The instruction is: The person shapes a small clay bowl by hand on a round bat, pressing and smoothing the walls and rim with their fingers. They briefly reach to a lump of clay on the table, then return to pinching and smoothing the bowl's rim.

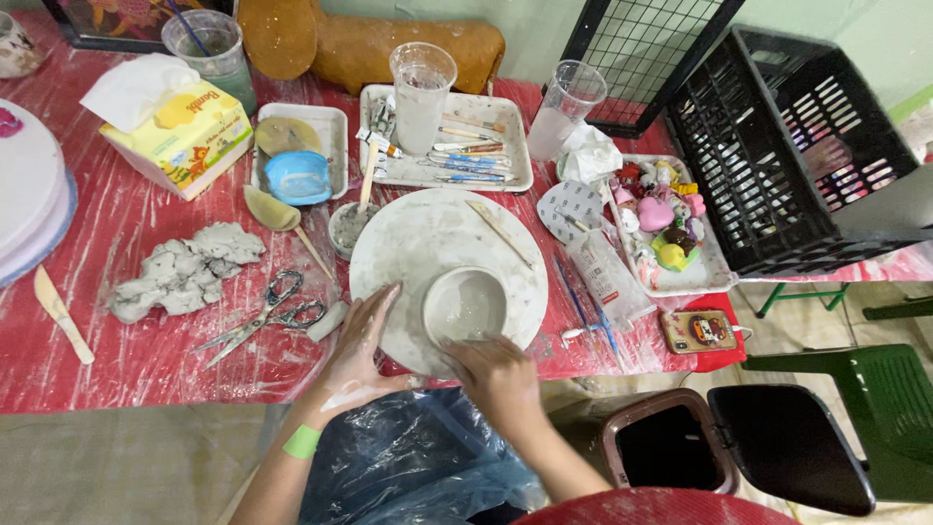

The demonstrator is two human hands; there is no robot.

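A small grey clay bowl (465, 304) sits on a round white turntable (428, 238) at the near edge of the red, plastic-covered table (126, 360). My left hand (358, 342) lies flat with fingers apart on the turntable's left rim, smeared with clay. At the bowl's near wall, my right hand (499, 374) has its fingers curled against the rim. A flat wooden tool (500, 231) lies on the turntable behind the bowl.
A lump of grey clay (183, 272), scissors (267, 313), a tissue box (178, 134), trays of tools (466, 156) and small figures (666, 219), plastic cups (421, 92), a phone (698, 331). A black crate (787, 146) stands right; a bin (671, 442) and chairs are below.
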